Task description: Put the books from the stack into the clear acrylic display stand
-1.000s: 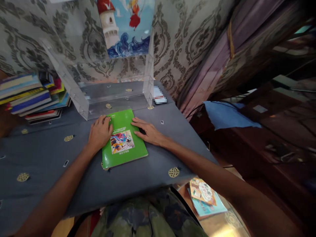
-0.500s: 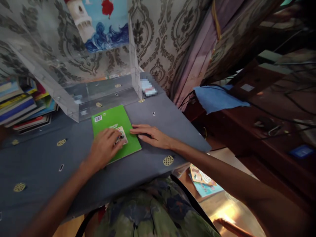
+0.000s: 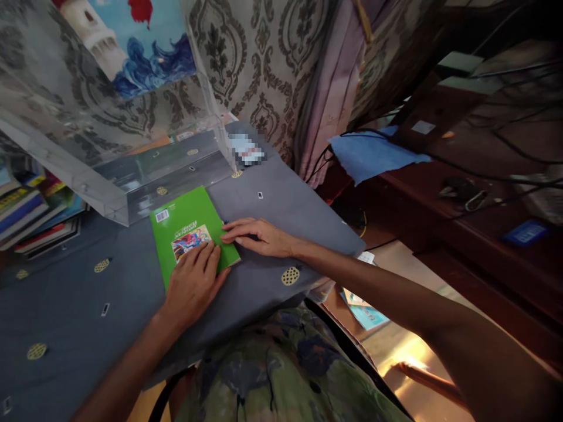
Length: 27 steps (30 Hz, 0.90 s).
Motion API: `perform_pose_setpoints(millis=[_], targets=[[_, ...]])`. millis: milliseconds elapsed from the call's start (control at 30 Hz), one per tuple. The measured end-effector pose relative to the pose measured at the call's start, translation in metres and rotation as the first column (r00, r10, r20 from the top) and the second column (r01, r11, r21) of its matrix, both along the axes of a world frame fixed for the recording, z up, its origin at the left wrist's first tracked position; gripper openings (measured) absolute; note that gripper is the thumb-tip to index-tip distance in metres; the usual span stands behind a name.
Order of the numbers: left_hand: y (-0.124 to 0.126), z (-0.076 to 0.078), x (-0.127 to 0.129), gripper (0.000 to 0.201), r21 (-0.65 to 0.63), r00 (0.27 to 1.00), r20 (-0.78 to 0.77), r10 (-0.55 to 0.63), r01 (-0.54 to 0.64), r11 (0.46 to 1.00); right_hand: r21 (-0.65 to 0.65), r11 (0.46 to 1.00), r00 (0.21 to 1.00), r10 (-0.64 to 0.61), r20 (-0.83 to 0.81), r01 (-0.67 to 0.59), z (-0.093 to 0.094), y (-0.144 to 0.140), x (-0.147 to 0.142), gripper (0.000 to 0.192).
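A thin green book with a colourful picture on its cover lies flat on the grey-clothed table, just in front of a clear acrylic box. My left hand rests palm-down on the book's near end, fingers spread across the cover. Flat on the cloth lies my right hand, its fingertips touching the book's right edge. Neither hand grips the book.
A pile of books lies at the far left of the table. A blue cloth drapes over dark wooden furniture on the right. More booklets lie on the floor below the table's right edge. Patterned wallpaper and a curtain stand behind.
My left hand slid from the book's left edge down onto its near end. The right hand stayed at the right edge. The view shifted rightward.
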State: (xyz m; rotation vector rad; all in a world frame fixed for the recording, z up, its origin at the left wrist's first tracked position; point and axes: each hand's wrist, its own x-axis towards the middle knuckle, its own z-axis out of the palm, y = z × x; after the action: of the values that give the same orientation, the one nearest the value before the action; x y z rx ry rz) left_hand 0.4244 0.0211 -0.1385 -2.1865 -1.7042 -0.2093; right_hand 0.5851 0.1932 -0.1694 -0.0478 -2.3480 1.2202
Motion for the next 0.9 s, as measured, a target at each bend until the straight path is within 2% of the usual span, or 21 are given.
perform_pose_setpoints(millis=[167, 367, 533, 900], targets=[[0.0010, 0.0056, 0.0010, 0.034, 0.038, 1.000, -0.015, -0.027, 0.027, 0.999, -0.018, 1.000, 1.000, -0.015, 0.014, 0.015, 0.0016, -0.0005, 0.0011, 0.029], [0.0026, 0.0098, 0.0018, 0.033, 0.022, 1.000, -0.012, -0.028, 0.028, 0.999, -0.054, 0.999, 1.000, 0.000, 0.025, 0.002, 0.0049, -0.0017, 0.0023, 0.026], [0.0017, 0.0097, 0.0012, 0.032, -0.009, 1.000, 0.017, -0.008, 0.008, 1.000, -0.087, 0.996, 1.000, 0.020, 0.008, -0.019, 0.0048, -0.0014, 0.0013, 0.023], [0.0004, 0.0078, 0.0017, 0.034, -0.066, 0.995, 0.093, 0.029, -0.023, 0.998, -0.071, 0.996, 0.998, 0.041, -0.048, -0.044, 0.0001, -0.0008, -0.0003, 0.022]])
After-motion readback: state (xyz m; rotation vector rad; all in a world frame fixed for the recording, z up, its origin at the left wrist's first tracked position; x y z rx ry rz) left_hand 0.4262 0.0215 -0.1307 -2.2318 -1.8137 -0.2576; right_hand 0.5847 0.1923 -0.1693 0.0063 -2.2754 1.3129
